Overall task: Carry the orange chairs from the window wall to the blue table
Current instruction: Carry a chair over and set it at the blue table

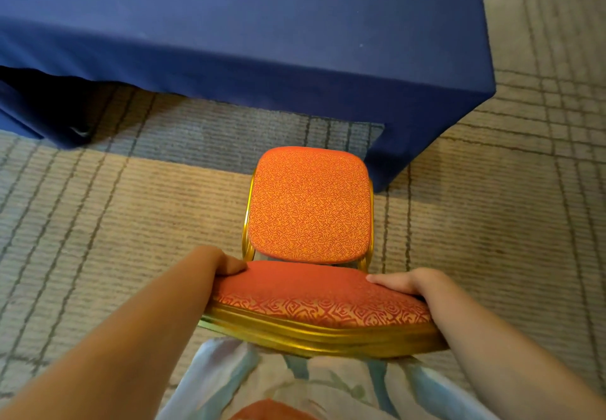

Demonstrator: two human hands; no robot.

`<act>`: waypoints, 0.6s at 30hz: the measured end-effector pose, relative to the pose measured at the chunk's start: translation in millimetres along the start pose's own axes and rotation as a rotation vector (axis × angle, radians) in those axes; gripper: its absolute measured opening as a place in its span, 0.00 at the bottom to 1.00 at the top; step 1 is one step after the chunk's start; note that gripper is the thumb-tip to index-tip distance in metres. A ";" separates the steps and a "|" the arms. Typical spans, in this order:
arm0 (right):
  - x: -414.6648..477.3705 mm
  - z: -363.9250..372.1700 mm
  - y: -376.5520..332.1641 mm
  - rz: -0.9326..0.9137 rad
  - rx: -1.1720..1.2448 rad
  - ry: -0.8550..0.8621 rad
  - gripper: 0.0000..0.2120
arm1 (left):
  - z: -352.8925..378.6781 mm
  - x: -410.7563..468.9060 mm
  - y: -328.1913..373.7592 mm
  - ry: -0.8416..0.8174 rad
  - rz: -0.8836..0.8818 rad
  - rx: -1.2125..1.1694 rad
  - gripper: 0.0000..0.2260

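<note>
Held the orange chair [308, 203] square in front of the body, close to the draped corner of the blue table [262, 26], presumably for setting down at that side; impossible to tell whether lifted off the carpet [98, 206] or resting on it. Gripped at both ends of the nearer gold-framed cushion for balance, with the left hand [226, 265] curled over one edge and the right hand [403, 283] wrapped round the other, thumb on the fabric, remaining fingers hidden underneath.

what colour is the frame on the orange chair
Gold; the frame shows best under the near cushion in the head view.
</note>
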State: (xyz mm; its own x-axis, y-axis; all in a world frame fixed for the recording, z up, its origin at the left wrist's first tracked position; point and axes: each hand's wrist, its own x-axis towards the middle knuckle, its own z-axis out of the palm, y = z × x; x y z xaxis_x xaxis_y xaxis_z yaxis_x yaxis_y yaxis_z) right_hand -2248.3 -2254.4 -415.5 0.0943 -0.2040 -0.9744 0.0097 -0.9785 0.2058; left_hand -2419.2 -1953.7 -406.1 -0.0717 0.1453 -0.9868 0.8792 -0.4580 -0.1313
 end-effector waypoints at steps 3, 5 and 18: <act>-7.6 -10.3 -7.6 -0.031 0.013 -0.004 0.38 | -13.6 -8.0 4.0 0.025 0.014 0.001 0.27; -13.3 -19.9 -12.8 -0.047 0.036 -0.012 0.35 | -24.8 -14.1 9.9 0.042 0.023 0.012 0.27; -10.2 -155.8 -81.0 -0.085 0.012 0.057 0.36 | -151.9 -5.9 104.0 0.112 0.073 0.097 0.25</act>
State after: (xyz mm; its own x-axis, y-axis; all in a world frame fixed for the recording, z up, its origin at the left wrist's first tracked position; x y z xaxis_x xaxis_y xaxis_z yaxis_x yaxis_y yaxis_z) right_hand -2095.0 -2168.6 -408.1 0.1500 -0.1183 -0.9816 0.0082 -0.9926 0.1209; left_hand -2255.8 -1869.0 -399.5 0.0488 0.2032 -0.9779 0.8301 -0.5527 -0.0734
